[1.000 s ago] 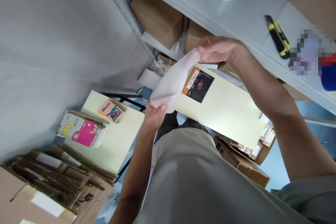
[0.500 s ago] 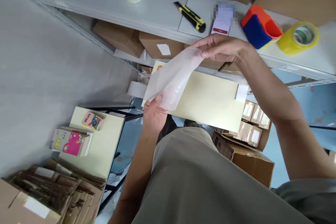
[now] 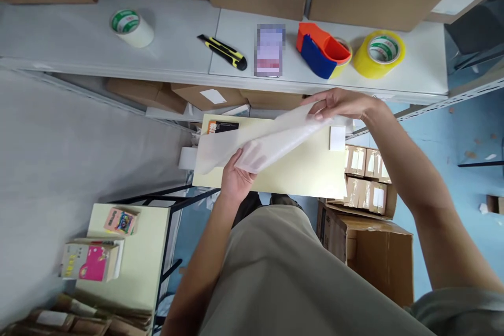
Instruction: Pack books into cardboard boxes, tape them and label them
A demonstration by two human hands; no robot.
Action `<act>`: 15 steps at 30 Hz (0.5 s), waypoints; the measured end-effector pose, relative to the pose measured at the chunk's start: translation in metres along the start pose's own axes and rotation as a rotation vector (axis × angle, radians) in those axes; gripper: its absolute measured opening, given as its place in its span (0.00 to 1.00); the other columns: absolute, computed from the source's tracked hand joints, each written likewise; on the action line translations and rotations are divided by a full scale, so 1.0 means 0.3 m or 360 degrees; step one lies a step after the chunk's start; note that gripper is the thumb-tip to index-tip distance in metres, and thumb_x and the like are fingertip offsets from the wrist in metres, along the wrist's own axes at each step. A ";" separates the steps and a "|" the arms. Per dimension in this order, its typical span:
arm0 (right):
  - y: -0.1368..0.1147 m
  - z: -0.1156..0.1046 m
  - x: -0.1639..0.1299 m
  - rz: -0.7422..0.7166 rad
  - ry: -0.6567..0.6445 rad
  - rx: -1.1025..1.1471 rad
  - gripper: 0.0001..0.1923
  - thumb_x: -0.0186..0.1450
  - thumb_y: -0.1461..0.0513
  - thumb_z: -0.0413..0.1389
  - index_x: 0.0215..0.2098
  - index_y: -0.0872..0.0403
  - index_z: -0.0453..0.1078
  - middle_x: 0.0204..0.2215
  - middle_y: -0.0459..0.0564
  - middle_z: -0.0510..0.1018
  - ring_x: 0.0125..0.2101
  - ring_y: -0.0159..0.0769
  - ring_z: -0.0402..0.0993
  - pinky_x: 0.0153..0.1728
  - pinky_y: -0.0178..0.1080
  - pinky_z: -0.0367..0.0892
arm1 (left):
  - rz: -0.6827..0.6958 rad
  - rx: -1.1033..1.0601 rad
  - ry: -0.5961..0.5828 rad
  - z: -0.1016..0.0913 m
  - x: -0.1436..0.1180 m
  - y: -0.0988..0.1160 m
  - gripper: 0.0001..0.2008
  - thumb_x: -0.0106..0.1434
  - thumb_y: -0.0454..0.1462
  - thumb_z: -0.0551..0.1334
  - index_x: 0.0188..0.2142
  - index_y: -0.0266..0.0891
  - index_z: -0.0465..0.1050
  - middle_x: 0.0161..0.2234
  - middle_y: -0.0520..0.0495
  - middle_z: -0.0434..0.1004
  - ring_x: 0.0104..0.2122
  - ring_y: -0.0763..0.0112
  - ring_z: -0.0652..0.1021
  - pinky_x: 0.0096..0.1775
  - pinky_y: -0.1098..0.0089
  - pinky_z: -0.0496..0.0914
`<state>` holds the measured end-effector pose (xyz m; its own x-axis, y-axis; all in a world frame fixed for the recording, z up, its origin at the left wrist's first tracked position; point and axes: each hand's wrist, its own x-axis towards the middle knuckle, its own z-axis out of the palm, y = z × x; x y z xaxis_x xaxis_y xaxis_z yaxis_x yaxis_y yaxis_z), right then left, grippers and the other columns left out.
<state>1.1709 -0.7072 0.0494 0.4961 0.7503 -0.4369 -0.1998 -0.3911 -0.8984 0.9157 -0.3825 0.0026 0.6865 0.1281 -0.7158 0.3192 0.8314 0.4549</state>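
Observation:
A translucent white plastic sheet, perhaps a flat bag (image 3: 275,147), is stretched slantwise between my hands above a pale yellow tabletop (image 3: 303,176). My left hand (image 3: 238,178) grips its lower edge, thumb on top and the other fingers showing faintly through the film. At the upper right end my right hand (image 3: 334,105) pinches the sheet between thumb and fingers. A dark card with an orange patch (image 3: 226,127) lies on the tabletop behind the sheet, partly covered by it. Near my right hand, a small white block (image 3: 337,138) sits at the tabletop's right end.
On the grey shelf (image 3: 177,71) lie clear tape (image 3: 136,31), a box cutter (image 3: 223,52), a phone (image 3: 269,52), an orange-blue tape dispenser (image 3: 321,52) and yellow tape (image 3: 380,55). Books (image 3: 92,260) rest on a side table (image 3: 129,252). An open carton (image 3: 380,257) stands lower right.
The sheet has turned and folded over lengthwise between my hands, and its left end now hangs out past my left hand. My right hand has moved right and down. The view has shifted.

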 end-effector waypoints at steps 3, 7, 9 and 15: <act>0.082 -0.027 -0.027 0.0202 0.0058 -0.0167 0.40 0.55 0.47 0.85 0.63 0.44 0.88 0.42 0.49 0.94 0.50 0.50 0.90 0.59 0.52 0.82 | 0.0027 0.0023 0.0085 -0.013 0.047 -0.009 0.22 0.85 0.38 0.61 0.73 0.37 0.79 0.58 0.39 0.93 0.55 0.60 0.93 0.44 0.73 0.88; 0.207 0.001 -0.015 0.0329 0.0164 -0.0277 0.32 0.58 0.46 0.82 0.58 0.43 0.90 0.41 0.49 0.92 0.50 0.53 0.89 0.62 0.57 0.80 | 0.0011 0.0093 0.0221 -0.058 0.102 -0.010 0.21 0.87 0.37 0.60 0.73 0.36 0.80 0.56 0.39 0.94 0.53 0.60 0.94 0.43 0.72 0.89; 0.265 0.039 0.006 0.0232 0.0322 -0.0238 0.34 0.61 0.44 0.79 0.62 0.46 0.88 0.44 0.52 0.92 0.51 0.54 0.88 0.62 0.57 0.80 | -0.0021 0.0155 0.0265 -0.092 0.128 -0.011 0.22 0.87 0.39 0.61 0.75 0.38 0.78 0.58 0.38 0.93 0.52 0.59 0.94 0.39 0.74 0.87; 0.362 0.119 0.049 0.0268 0.0459 -0.0197 0.44 0.62 0.44 0.80 0.72 0.49 0.82 0.56 0.60 0.91 0.57 0.59 0.86 0.67 0.60 0.77 | -0.0013 0.0081 0.0457 -0.189 0.211 -0.014 0.25 0.88 0.41 0.62 0.79 0.41 0.71 0.55 0.41 0.94 0.45 0.64 0.95 0.34 0.78 0.85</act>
<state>1.1262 -0.7195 -0.0563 0.6867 0.4951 -0.5323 -0.2041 -0.5714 -0.7948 0.9209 -0.3473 -0.0746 0.4730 0.2756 -0.8368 0.3609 0.8058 0.4694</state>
